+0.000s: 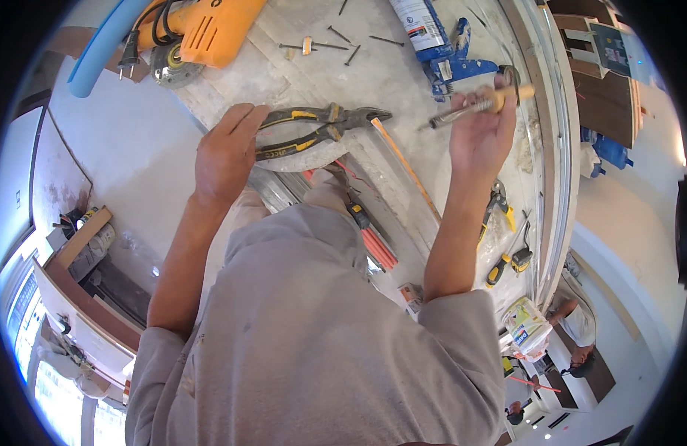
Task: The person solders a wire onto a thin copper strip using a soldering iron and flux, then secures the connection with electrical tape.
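At the near edge of the dusty work surface, my left hand [228, 152] is closed around the handle ends of a pair of pliers [302, 132] with black and yellow grips. Their metal jaws point right, and the handles are spread apart. My right hand [481, 137] is raised over the right part of the surface. Its fingers pinch a slim tool [500, 98] with a tan, wood-like part and a dark metal shaft pointing left. Motion blur hides its exact kind. A thin orange strip [407, 167] runs diagonally between my hands.
An orange corded power tool [221, 33] with a disc lies far left, beside a blue pipe [105, 44]. Loose screws [340, 35] are scattered ahead. A blue-labelled tube [421, 30] lies far right; cutters [496, 208] and a tape measure [521, 259] lie nearer. Another person [578, 327] is at lower right.
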### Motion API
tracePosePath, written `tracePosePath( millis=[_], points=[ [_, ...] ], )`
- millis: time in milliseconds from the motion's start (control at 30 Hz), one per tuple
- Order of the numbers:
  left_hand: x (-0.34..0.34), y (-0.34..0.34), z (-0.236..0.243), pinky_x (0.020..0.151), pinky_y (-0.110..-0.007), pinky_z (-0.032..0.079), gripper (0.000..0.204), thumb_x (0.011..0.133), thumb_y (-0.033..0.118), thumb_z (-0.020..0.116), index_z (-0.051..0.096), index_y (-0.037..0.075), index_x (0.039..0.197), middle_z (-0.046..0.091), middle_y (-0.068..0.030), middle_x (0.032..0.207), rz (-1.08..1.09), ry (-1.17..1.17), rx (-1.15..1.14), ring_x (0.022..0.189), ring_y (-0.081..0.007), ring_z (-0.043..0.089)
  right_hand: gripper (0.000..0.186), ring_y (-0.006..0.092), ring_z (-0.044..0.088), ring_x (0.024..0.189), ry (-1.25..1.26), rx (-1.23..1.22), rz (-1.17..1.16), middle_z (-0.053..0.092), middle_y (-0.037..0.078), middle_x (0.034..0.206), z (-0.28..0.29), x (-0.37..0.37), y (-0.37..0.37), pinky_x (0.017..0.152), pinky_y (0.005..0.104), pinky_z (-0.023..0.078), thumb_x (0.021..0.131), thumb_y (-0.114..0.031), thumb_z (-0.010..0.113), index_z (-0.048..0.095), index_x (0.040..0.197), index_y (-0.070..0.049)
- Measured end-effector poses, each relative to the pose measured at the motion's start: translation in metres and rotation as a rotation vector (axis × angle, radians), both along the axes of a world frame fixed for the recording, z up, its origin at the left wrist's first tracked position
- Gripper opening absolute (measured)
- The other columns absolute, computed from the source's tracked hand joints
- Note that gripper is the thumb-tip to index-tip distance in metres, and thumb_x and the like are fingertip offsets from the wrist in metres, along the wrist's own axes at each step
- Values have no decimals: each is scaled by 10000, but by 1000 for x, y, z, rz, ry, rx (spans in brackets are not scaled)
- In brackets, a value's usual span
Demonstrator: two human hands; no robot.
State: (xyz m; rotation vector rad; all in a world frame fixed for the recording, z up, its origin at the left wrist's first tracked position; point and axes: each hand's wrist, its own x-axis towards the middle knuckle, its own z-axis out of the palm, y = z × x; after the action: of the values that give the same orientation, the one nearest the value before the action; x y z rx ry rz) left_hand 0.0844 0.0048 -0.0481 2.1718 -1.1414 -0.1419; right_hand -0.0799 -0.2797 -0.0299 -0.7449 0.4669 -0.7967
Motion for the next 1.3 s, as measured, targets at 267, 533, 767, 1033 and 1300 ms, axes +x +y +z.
tracePosePath(
  millis=[267, 533, 767, 1033, 1300],
  points=[
    [-1, -8, 0, 720, -365, 522, 340, 751, -71, 552, 642, 61, 1052, 613, -98, 1006, -72, -16, -23, 831, -292, 634, 358, 151, 580, 853, 23, 152, -154, 597, 46, 919, -2, -35, 36, 866, 410, 451, 961, -305, 539, 465, 1226, -77],
    [-6, -38, 5, 734, -344, 541, 295, 774, -56, 584, 642, 49, 1044, 648, -135, 993, -113, 11, 38, 849, -305, 650, 385, 130, 571, 809, 86, 184, -199, 593, 41, 933, -1, -34, 45, 958, 437, 435, 956, -331, 547, 455, 1240, -89],
    [-12, -39, -1, 686, -361, 547, 323, 752, -40, 596, 647, 60, 1055, 654, -131, 1013, -139, -162, 49, 820, -300, 659, 376, 123, 560, 783, 46, 203, -172, 587, 41, 915, -8, -43, 45, 960, 446, 432, 949, -337, 559, 471, 1217, -87],
    [-12, -41, -7, 614, -327, 521, 330, 740, 46, 580, 614, 50, 1068, 608, -86, 987, -228, -312, 4, 761, -233, 646, 371, 124, 536, 746, 103, 203, -195, 574, 40, 891, -7, -37, 50, 942, 439, 436, 945, -325, 569, 471, 1212, -87],
    [-18, -47, -9, 588, -318, 521, 345, 737, 63, 584, 606, 68, 1081, 598, -64, 945, -222, -324, 1, 707, -221, 640, 386, 139, 548, 801, 164, 147, -209, 578, 54, 918, -9, -39, 49, 954, 472, 433, 946, -327, 563, 464, 1213, -67]
  ],
)
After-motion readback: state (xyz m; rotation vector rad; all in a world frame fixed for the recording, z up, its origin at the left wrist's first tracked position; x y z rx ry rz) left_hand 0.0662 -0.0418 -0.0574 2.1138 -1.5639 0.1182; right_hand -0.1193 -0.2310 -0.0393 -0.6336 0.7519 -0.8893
